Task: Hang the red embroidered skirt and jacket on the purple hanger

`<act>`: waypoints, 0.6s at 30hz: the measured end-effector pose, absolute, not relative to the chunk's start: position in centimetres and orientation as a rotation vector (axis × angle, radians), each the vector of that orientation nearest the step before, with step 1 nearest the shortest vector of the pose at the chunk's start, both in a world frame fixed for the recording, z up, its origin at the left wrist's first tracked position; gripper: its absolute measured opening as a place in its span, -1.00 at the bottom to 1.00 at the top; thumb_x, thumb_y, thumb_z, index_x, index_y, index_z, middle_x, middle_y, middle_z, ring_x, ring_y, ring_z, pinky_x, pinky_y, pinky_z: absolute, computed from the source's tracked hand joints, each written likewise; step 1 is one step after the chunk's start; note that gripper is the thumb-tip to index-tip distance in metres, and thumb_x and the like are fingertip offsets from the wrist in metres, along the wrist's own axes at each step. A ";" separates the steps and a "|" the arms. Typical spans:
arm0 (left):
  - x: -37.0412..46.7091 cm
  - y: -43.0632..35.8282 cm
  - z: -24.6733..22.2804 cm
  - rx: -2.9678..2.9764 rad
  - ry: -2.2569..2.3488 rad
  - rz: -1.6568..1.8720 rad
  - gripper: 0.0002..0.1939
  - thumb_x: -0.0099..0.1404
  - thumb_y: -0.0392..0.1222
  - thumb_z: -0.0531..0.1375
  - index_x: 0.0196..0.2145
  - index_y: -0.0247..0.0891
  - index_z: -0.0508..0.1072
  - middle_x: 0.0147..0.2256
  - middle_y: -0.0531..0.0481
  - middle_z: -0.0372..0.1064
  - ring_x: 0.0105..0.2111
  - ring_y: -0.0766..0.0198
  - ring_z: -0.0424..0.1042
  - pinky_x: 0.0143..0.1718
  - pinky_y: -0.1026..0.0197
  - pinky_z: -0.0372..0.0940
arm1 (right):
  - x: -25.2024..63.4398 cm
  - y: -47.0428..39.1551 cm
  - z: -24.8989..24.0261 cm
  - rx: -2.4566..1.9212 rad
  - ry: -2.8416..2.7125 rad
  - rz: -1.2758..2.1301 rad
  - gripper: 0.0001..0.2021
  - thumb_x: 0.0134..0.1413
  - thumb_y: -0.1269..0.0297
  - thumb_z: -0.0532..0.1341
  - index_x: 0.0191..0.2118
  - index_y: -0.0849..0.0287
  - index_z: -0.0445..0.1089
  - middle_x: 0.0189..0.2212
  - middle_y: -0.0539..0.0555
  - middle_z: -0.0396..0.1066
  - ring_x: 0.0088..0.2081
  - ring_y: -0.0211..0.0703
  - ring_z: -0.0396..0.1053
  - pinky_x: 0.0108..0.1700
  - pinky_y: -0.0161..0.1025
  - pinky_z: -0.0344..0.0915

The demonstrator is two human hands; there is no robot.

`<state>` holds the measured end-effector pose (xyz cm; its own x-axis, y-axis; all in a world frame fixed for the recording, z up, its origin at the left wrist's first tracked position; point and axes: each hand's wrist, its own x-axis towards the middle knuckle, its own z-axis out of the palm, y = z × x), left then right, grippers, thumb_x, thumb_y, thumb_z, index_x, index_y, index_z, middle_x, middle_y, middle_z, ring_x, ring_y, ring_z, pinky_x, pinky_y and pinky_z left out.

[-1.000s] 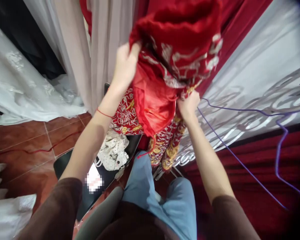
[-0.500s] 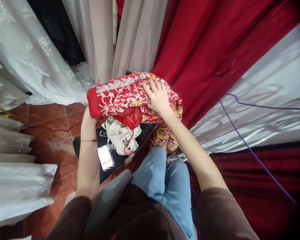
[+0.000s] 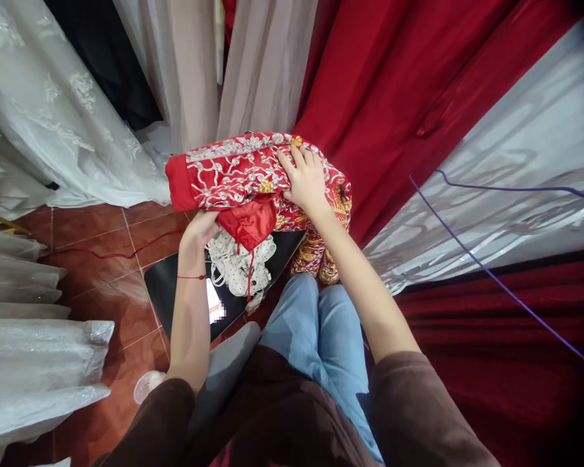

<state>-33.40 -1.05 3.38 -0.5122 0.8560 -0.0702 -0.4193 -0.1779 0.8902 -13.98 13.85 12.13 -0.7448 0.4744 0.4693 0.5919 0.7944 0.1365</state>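
A folded red garment (image 3: 233,172) with silver and gold embroidery lies across the middle of the head view, its plain red end at the left. My right hand (image 3: 305,178) rests flat on top of it, fingers spread. My left hand (image 3: 202,228) is at the lower edge of the garment's left part, its fingers hidden beneath the cloth. Plain red satin (image 3: 257,220) with a thin red cord hangs from the garment's lower edge. Below it, a white dotted cloth (image 3: 246,263) lies on a black surface (image 3: 163,285), beside a lit phone (image 3: 214,301).
White lace gowns (image 3: 73,123) hang at the left and a long red cloth (image 3: 379,84) at the upper right. A purple cord (image 3: 486,266) crosses the right side. A small round clear container (image 3: 148,386) sits on the tiled floor (image 3: 102,285).
My left hand has moved right along the garment's lower edge, from its left end. More of the red satin shows. My right hand stays on top.
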 end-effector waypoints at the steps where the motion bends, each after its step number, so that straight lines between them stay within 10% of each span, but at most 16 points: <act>1: -32.9 -0.8 3.3 0.609 1.149 1.811 -0.56 0.04 -0.23 0.44 -0.10 -0.27 0.50 -0.12 -0.14 0.56 -0.05 0.09 0.52 -0.01 0.11 0.44 | -14.0 13.8 12.1 -0.813 -2.560 -0.394 -0.12 -0.06 0.35 0.28 0.41 0.28 0.00 0.39 0.31 -0.02 0.36 0.44 -0.10 0.30 0.45 -0.15; 18: -32.1 -0.4 5.5 0.594 1.171 2.255 -0.69 0.10 -0.25 0.35 -0.15 -0.22 0.52 -0.15 -0.02 0.58 0.03 0.16 0.49 0.14 0.23 0.35 | -13.2 12.1 12.2 -0.855 -2.524 -0.354 -0.14 0.08 0.00 0.25 0.40 0.30 0.00 0.40 0.37 -0.07 0.39 0.37 -0.14 0.35 0.30 -0.15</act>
<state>-32.13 -0.37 5.52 -0.7654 0.6284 0.1386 -0.2482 -0.4870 0.8374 -13.18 12.14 12.16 -0.7068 0.5095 0.4908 0.6249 0.7748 0.0957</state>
